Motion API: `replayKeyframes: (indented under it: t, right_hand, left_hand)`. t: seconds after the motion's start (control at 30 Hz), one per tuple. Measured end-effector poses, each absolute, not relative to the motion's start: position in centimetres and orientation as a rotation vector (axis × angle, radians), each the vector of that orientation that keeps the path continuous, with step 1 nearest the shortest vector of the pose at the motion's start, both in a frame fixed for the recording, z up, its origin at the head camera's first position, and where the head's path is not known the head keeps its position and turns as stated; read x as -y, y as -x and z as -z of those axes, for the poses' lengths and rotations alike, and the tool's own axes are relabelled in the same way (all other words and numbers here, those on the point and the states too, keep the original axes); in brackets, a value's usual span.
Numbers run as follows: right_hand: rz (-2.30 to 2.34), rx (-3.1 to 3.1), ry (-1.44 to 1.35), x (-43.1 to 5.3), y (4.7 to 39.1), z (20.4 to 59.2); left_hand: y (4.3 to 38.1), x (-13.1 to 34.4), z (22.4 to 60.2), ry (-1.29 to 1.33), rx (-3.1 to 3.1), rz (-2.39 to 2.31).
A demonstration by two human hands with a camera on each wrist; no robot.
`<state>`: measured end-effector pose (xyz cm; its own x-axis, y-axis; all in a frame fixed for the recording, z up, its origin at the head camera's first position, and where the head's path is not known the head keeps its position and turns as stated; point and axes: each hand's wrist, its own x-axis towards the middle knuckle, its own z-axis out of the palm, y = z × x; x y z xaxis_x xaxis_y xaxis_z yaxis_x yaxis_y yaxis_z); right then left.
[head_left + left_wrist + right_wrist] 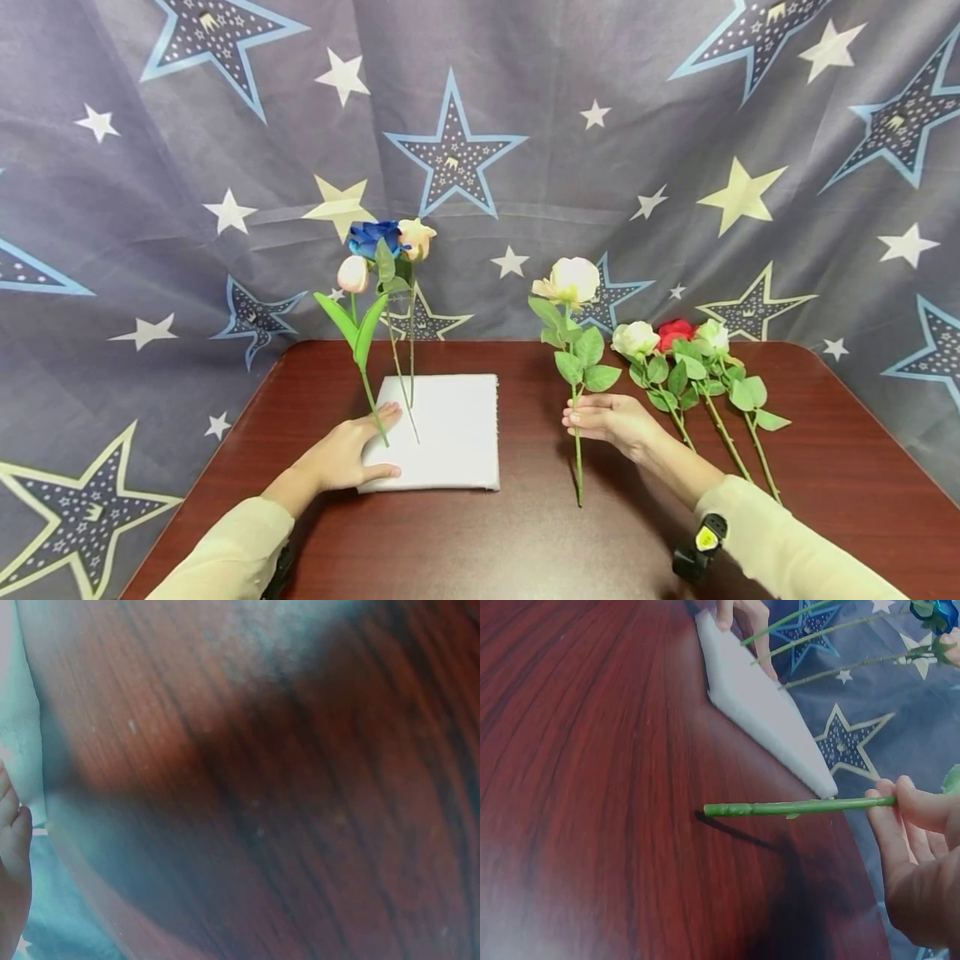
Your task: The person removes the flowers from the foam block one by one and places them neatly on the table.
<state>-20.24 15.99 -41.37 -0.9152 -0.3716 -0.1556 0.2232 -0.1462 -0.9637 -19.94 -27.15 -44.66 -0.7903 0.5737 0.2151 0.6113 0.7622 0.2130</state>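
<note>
My right hand [611, 421] pinches the green stem of a cream-white rose [568, 283] between thumb and fingers, holding it upright. In the right wrist view the cut end of the rose stem [780, 808] points out over the table. My left hand [348, 454] rests on the left side of a white foam block [457, 429], thumb and fingers spread on it. Three flowers stand in the block: a pink tulip [353, 273] with long leaves, a blue rose [373, 239] and a peach rose [417, 237]. The left wrist view mostly shows blurred wood grain.
On the right of the brown table [517, 542] lie a red rose [675, 333], a white rose [635, 339] and another pale rose [712, 335], their stems partly behind my right forearm. A grey curtain [525, 100] with stars hangs behind the table.
</note>
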Motion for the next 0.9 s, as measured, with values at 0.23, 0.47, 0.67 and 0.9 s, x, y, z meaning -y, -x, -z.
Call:
replayKeyframes:
  t: [0.23,0.47,0.67,0.9]
  right_hand:
    - [2.05,-1.783,0.168,-18.2,20.2,42.1]
    - [2.067,-1.766,0.099,-19.9,20.5,43.1]
    - [2.045,-1.801,0.031,-21.2,20.8,43.9]
    - [2.005,-1.804,-0.038,-22.1,20.9,44.3]
  left_hand:
    - [20.0,27.2,44.7,0.94,2.828,0.409]
    - [19.9,27.2,44.7,0.927,2.843,0.43]
    - [20.0,27.1,44.6,0.939,2.831,0.421]
    - [19.9,27.0,44.6,0.926,2.844,0.425]
